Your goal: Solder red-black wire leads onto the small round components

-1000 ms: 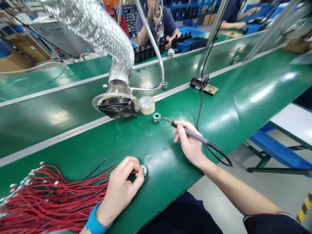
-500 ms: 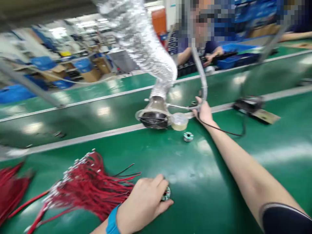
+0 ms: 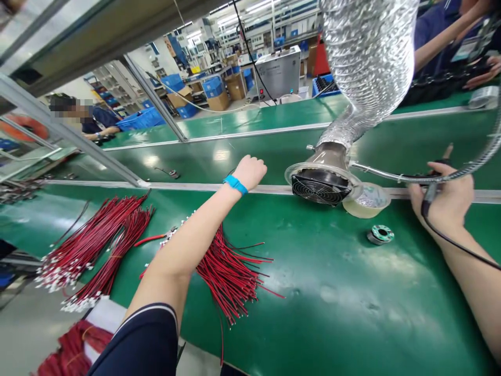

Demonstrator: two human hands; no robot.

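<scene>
My left hand [image 3: 251, 171], with a blue band at the wrist, reaches over the pale strip behind the bench. Its fingers are curled and face away, so whatever lies inside them is hidden. On the right, my right hand [image 3: 450, 198] is closed around the black corded handle of a soldering iron [image 3: 429, 197], its index finger stretched out. Left of that hand, a small round part with a green ring-shaped circuit board [image 3: 380, 235] stands on the green surface. Under my left forearm lies a fanned bundle of red and black wires [image 3: 230, 274].
A fume extractor fan [image 3: 321, 189] hangs from a silver foil duct [image 3: 370, 62], beside a roll of clear tape [image 3: 368, 202]. More wire bundles [image 3: 97, 235] lie at left. Metal posts [image 3: 156, 99] rise behind the bench. Other people work across the line.
My left hand has moved forward from the bench beside the wires, where it held a round circuit-board part. The view has swung left. My right hand still grips the soldering iron.
</scene>
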